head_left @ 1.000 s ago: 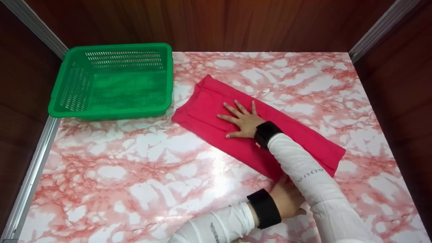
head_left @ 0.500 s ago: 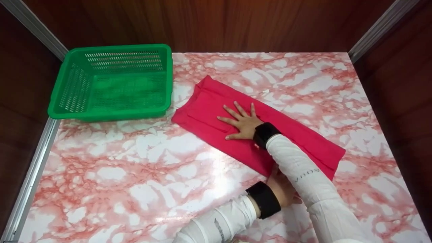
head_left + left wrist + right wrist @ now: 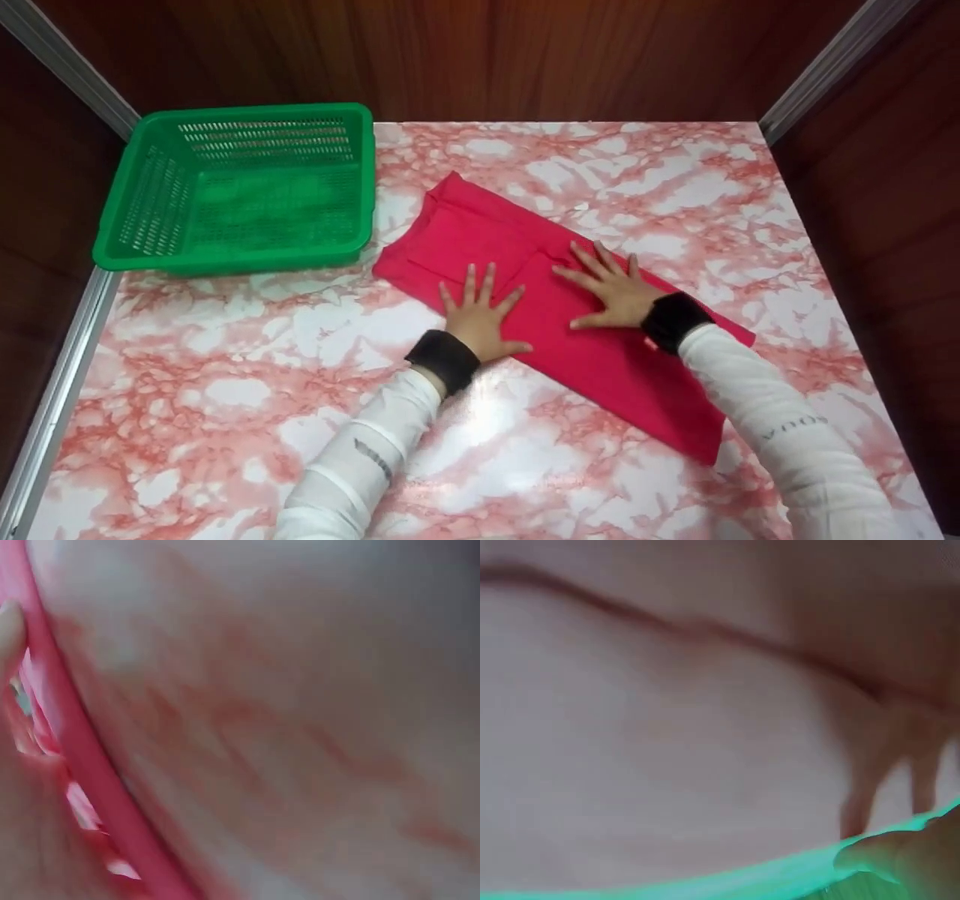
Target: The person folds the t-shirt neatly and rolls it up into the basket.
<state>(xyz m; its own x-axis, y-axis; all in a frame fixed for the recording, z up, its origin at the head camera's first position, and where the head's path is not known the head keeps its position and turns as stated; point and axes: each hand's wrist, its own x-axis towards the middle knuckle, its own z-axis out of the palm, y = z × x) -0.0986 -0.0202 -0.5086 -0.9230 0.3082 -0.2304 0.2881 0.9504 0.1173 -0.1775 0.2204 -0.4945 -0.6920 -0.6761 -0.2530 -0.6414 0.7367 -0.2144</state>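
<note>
A red T-shirt [image 3: 547, 322], folded into a long strip, lies slantwise on the marbled table, its curved neck-like end toward the basket. My left hand [image 3: 480, 322] rests with spread fingers on its near-left edge, the thumb pointing right. Farther right, my right hand [image 3: 619, 296] lies on the cloth, fingers spread too. Neither grips anything. In the left wrist view a thumb [image 3: 10, 634] touches the pink-red edge of the cloth [image 3: 82, 742]. The right wrist view is blurred and oddly tinted; part of a thumb [image 3: 877, 855] shows at its lower right.
A green plastic basket [image 3: 366, 187] with slotted walls stands at the back left of the red-and-white marbled table [image 3: 225, 420]. Dark wood panels [image 3: 480, 60] enclose the back and both sides, with metal strips along the corners.
My left hand has come out from under the right forearm, moving up and left onto the shirt's near edge. My right hand has shifted right and slightly down. The shirt's near corner now shows.
</note>
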